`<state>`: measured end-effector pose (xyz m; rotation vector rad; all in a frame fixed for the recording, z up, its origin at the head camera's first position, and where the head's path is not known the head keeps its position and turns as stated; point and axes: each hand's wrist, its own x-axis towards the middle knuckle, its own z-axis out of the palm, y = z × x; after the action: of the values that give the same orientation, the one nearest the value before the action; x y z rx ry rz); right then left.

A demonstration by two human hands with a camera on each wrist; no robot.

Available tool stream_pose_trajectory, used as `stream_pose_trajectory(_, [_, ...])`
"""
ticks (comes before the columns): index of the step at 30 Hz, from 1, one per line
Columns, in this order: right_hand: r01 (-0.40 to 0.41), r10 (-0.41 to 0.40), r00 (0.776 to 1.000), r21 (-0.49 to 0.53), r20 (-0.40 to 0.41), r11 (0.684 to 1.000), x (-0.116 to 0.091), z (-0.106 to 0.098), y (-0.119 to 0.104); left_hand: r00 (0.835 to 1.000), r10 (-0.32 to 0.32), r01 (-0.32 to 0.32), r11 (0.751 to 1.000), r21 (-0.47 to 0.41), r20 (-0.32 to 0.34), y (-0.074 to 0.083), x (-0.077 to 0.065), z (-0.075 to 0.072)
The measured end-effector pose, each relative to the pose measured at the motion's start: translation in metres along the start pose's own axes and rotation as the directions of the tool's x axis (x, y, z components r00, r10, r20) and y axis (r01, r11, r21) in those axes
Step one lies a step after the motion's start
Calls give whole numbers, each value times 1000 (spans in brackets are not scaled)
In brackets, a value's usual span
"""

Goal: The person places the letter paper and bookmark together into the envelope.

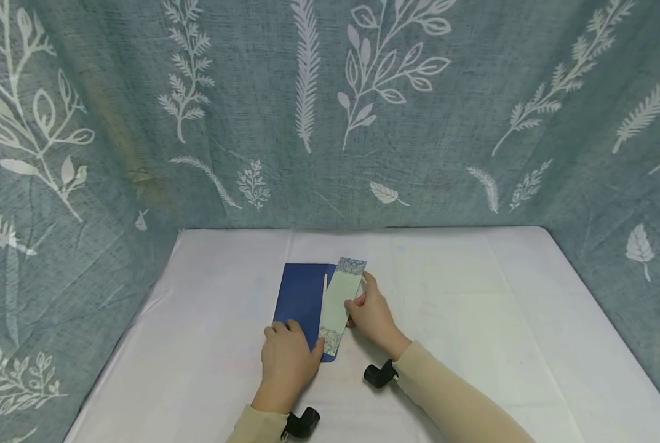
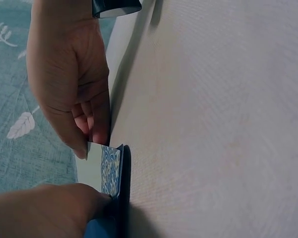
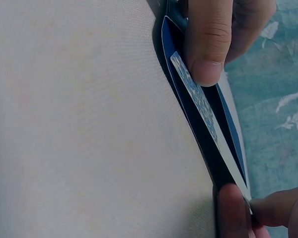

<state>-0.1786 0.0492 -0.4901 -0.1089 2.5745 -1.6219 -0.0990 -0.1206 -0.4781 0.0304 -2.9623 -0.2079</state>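
Observation:
A dark blue folder (image 1: pixel 302 292) lies on the table, its cover seen partly lifted in the right wrist view. Over its right part slants a pale green paper strip (image 1: pixel 337 301) with blue floral bands at both ends. My left hand (image 1: pixel 289 363) rests on the folder's lower part, and its thumb (image 3: pixel 208 72) presses the strip's patterned lower end. On the other side, my right hand (image 1: pixel 375 314) pinches the strip's right edge between thumb and fingers. A thin cream line (image 1: pixel 325 283) shows beside the strip; what it belongs to is unclear.
A white cloth covers the table (image 1: pixel 462 307). Behind it and at both sides hangs a blue-green curtain (image 1: pixel 274 111) with white leaf prints. Each wrist wears a small black camera, one (image 1: pixel 302 423) at the left and another (image 1: pixel 381 373) at the right.

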Motion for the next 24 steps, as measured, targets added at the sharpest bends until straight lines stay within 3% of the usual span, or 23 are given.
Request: stream_pose_trajectory(24, [-44, 47, 984, -26, 170, 999, 2, -4, -6, 1000, -6, 6, 1000, -18, 2, -1, -1, 0])
